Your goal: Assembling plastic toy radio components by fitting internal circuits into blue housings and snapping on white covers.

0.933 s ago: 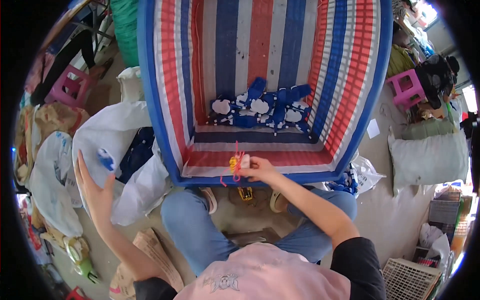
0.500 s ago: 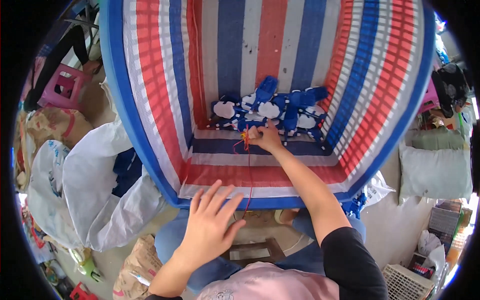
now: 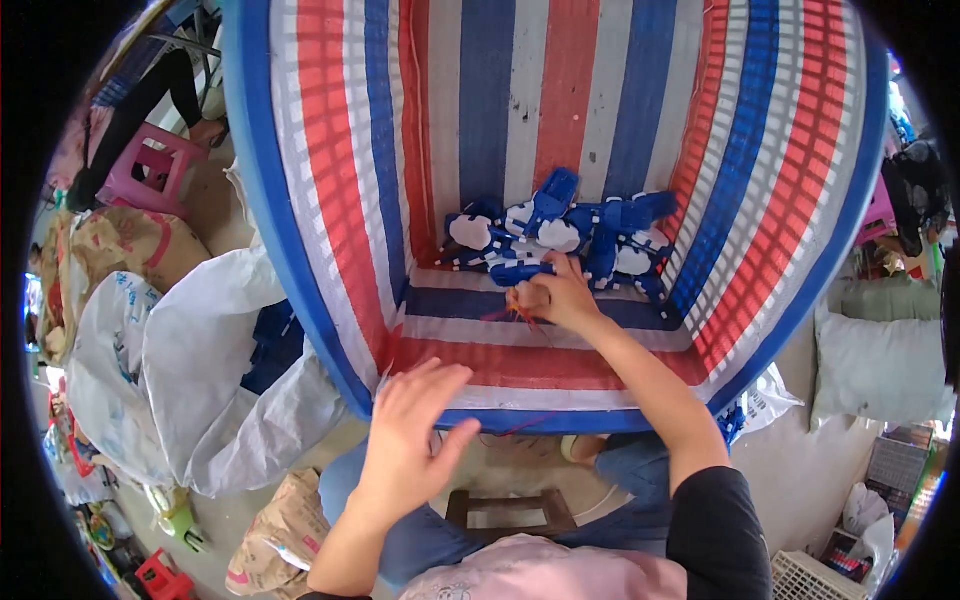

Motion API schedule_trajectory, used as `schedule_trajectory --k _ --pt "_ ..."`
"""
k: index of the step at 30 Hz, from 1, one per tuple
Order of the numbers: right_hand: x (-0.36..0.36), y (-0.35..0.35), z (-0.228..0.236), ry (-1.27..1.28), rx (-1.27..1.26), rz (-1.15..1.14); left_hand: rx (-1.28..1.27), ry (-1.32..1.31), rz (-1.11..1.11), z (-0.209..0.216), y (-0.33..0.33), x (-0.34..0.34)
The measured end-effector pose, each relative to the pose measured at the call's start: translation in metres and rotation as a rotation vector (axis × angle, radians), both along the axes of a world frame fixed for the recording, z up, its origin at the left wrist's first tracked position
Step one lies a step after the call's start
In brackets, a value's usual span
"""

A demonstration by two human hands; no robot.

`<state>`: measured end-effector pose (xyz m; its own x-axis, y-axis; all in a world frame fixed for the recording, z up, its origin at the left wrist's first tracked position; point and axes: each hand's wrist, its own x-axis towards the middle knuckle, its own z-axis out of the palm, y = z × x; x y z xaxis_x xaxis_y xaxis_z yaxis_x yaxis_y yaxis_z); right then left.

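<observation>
Sack (image 3: 205, 380) sits mouth-open, likely for easy reach; left hand (image 3: 410, 425) hovers by the bin (image 3: 268, 200) rim, fingers apart, empty, probably keeping clear; right hand (image 3: 562, 297) fingers clamp red-orange cord (image 3: 516, 306) inside, beside blue-white pieces (image 3: 558, 235) penned by its walls.

Left hand (image 3: 410, 435), at seven o'clock from centre: open, unclenched; fingers (image 3: 432, 382) toward one o'clock, thumb (image 3: 455, 447) spread apart; left forearm (image 3: 348, 550) rising toward one o'clock; right hand (image 3: 562, 298), at three o'clock, near centre: fingers bent, pinching; right forearm (image 3: 650, 390) reaching toward eleven o'clock; elbow (image 3: 697, 452) at four o'clock.
</observation>
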<state>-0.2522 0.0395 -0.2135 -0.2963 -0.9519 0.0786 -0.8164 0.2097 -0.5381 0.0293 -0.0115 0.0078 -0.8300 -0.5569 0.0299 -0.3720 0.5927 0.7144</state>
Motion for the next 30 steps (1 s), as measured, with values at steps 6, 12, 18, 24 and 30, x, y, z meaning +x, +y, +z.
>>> schedule_trajectory --k 6,12,18,24,30 --pt "0.040 0.049 0.196 -0.134 -0.082 0.560 0.232 0.294 0.226 0.000 -0.004 0.007" --pt "0.092 0.086 0.264 -0.036 -0.107 0.673 0.925 0.104 -0.229 0.001 0.013 -0.003" --pt "0.112 0.114 0.257 -0.764 -0.352 0.071 1.703 0.617 -0.100 -0.012 -0.001 -0.007" --pt "0.155 0.110 0.249 -1.071 -0.319 0.044 1.778 0.703 0.113 -0.008 -0.004 -0.008" --pt "0.171 0.091 0.243 -0.566 -0.276 0.048 1.575 0.636 0.161 -0.010 0.002 0.001"
